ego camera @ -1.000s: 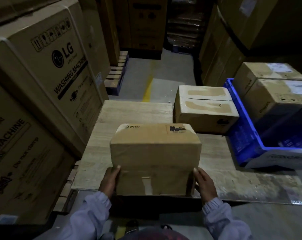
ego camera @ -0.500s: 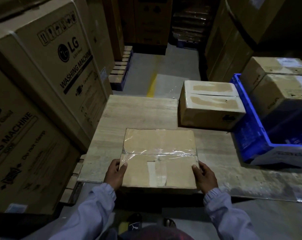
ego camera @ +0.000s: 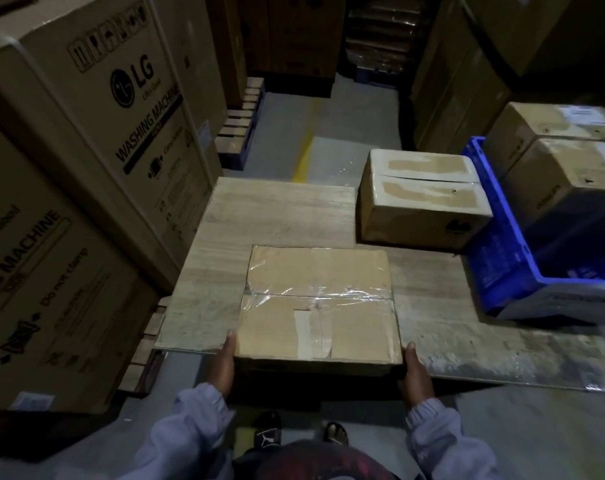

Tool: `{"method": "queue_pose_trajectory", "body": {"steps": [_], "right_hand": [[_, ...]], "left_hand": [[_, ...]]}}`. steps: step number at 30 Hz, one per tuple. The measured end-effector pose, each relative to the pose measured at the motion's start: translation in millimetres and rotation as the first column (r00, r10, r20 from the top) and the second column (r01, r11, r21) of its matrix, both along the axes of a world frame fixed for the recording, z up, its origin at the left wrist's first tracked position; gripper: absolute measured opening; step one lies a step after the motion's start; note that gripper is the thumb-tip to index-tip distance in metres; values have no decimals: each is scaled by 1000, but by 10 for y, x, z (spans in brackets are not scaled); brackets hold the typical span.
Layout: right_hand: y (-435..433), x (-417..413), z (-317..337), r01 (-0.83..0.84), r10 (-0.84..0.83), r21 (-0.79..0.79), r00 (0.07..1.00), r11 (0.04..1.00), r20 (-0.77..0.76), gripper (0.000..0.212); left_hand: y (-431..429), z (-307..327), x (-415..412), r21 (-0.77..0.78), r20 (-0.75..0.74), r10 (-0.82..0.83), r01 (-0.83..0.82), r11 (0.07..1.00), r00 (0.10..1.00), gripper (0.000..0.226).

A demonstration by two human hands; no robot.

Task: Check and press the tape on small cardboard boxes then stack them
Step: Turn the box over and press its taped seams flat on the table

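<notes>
Taped box flat on desk, at near edge, 6 o'clock side. Wrinkled clear tape runs across top seam. Left hand grasps box corner at 7 o'clock, right hand grasps corner at 5 o'clock, thumbs along sides. Second box on desk at 1 o'clock, just beside blue crate at 3 o'clock.

I can't see the fingers of the left hand or right hand; the box hides them. The blue crate runs off the right edge, and the labels on its 2 cartons blur.
</notes>
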State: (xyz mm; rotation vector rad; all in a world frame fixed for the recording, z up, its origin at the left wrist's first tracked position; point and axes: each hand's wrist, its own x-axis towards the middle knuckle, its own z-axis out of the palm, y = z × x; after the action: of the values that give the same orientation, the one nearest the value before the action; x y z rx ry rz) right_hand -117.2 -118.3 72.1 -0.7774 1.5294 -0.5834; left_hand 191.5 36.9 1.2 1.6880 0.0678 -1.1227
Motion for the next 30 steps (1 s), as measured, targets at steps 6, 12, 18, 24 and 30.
{"method": "queue_pose_trajectory", "body": {"steps": [6,12,18,24,30], "right_hand": [[-19,-1,35,-40,43,-57,998,998,54,62],[-121,28,293,-43,67,-184,989,982,129,93],[-261,53,561,-160,187,-411,982,898,26,70],[-429,143,704,-259,269,-513,961,819,-55,39],[-527,176,819,-279,278,-550,957,788,-87,54]], "left_hand": [[-92,702,-130,-60,-29,-51,49,997,998,60],[-202,1096,-143,-124,170,-130,152,981,977,30],[-349,1194,-61,-182,321,-267,336,924,909,37],[-517,1306,3,-196,424,-278,387,901,862,42],[-637,1407,59,-187,525,-226,371,910,820,51]]}}
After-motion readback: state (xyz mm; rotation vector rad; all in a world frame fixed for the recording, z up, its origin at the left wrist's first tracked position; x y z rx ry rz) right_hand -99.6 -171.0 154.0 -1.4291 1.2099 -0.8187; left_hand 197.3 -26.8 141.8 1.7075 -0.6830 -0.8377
